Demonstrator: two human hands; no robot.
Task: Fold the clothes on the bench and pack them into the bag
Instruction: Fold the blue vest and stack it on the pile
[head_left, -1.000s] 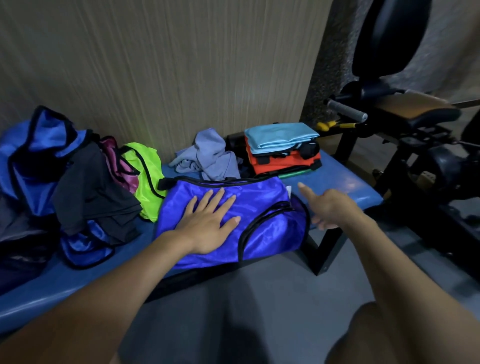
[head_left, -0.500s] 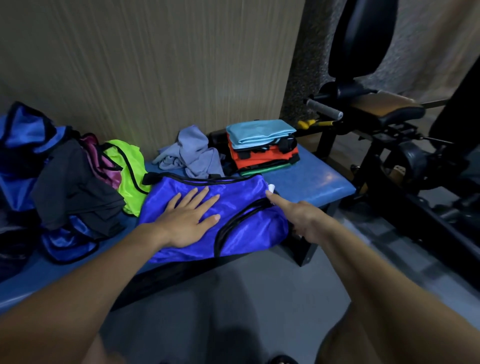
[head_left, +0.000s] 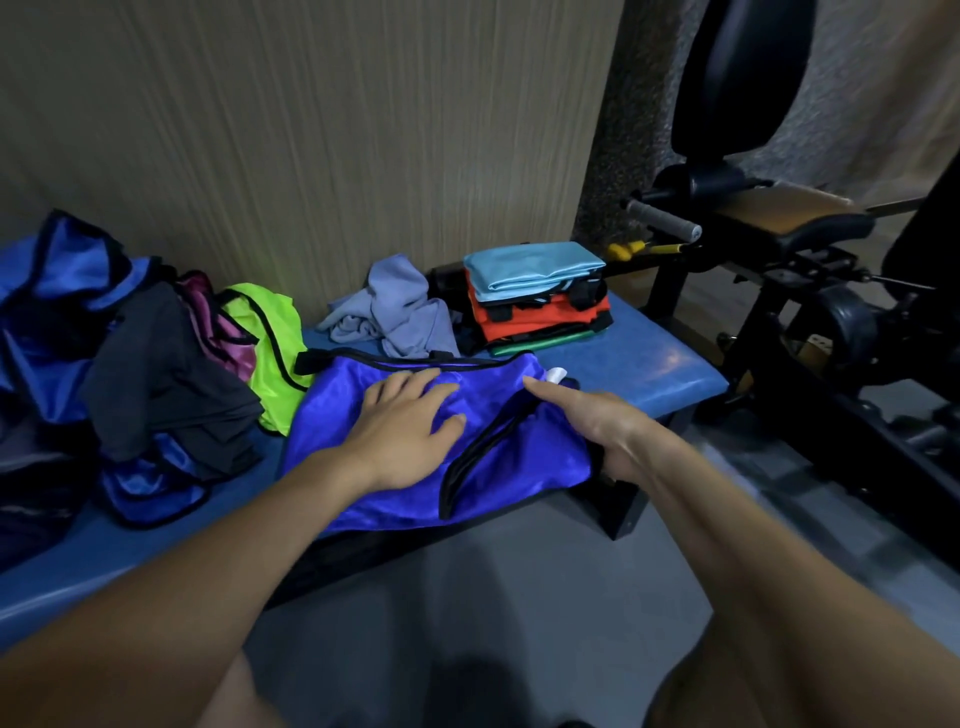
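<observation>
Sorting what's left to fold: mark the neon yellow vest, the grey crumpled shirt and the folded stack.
neon yellow vest (head_left: 270, 332), head view, on its bright front panel.
grey crumpled shirt (head_left: 402, 312), head view, on its bunched middle.
folded stack (head_left: 535, 267), head view, on the light blue top piece.

We see a dim indoor scene with a cool, bluish cast. Soft light falls from about 1 o'clock and leaves a small glare on the bench top. Deep shadow fills the floor at 6 o'clock. The wide lens bends the edges strongly. Motion blur smears the machine frame at 3 o'clock.
</observation>
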